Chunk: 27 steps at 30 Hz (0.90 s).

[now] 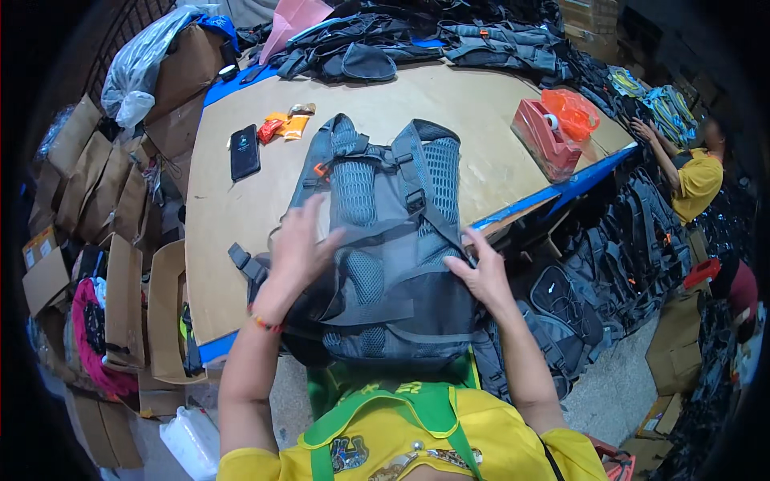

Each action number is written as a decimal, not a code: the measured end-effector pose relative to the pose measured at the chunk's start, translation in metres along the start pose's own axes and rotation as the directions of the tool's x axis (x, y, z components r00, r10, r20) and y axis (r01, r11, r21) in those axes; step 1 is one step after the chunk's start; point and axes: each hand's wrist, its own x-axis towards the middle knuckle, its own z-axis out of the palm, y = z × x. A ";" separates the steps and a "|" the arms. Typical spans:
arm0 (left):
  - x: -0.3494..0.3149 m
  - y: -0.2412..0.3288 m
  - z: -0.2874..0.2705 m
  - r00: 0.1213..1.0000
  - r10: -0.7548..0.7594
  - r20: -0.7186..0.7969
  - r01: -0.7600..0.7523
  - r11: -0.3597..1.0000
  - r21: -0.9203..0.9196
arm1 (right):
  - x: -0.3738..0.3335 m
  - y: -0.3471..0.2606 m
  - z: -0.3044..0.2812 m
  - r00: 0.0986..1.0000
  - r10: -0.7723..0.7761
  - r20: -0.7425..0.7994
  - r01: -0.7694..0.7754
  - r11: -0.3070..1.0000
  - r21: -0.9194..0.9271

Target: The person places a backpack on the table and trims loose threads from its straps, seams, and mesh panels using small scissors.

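Observation:
A grey and black backpack [391, 313] lies on the table's near edge, its padded mesh back panel and shoulder straps facing up and its top pointing away from me. Over its left side my left hand [298, 240] is spread, slightly smeared by motion, with nothing in the fingers. My right hand [484, 276] grips the backpack's right edge, thumb on the panel side; some fingertips are hidden. Black buckles [415, 200] join the shoulder straps, and an orange clip [320, 170] shows on the left strap. A loose side strap with a buckle [239, 256] sticks out left.
On the cardboard-topped table [241, 216] lie a phone [245, 152], small orange packets [293, 127] and a red tape dispenser [545, 144]. Backpacks [497, 52] pile up at the back, more [577, 297] at right. Cartons [167, 313] stand left. A person in yellow [698, 180] works at far right.

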 end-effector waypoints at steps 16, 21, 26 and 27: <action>-0.127 0.008 0.035 0.955 0.241 -0.173 -0.273 0.943 -0.191 | -0.103 0.074 0.056 0.986 -0.167 0.008 0.166 0.982 0.092; -0.179 0.017 0.039 0.991 -0.131 0.037 0.133 0.868 -0.479 | -0.135 0.077 0.053 0.912 -0.352 0.212 0.315 0.930 0.189; -0.197 0.004 0.039 0.908 -0.419 0.012 0.301 0.633 -0.713 | -0.115 0.046 0.022 0.864 -0.385 0.326 0.401 0.916 0.018; -0.201 -0.002 0.037 0.884 -0.467 0.030 0.335 0.588 -0.736 | -0.108 0.037 0.011 0.846 -0.381 0.374 0.421 0.907 -0.028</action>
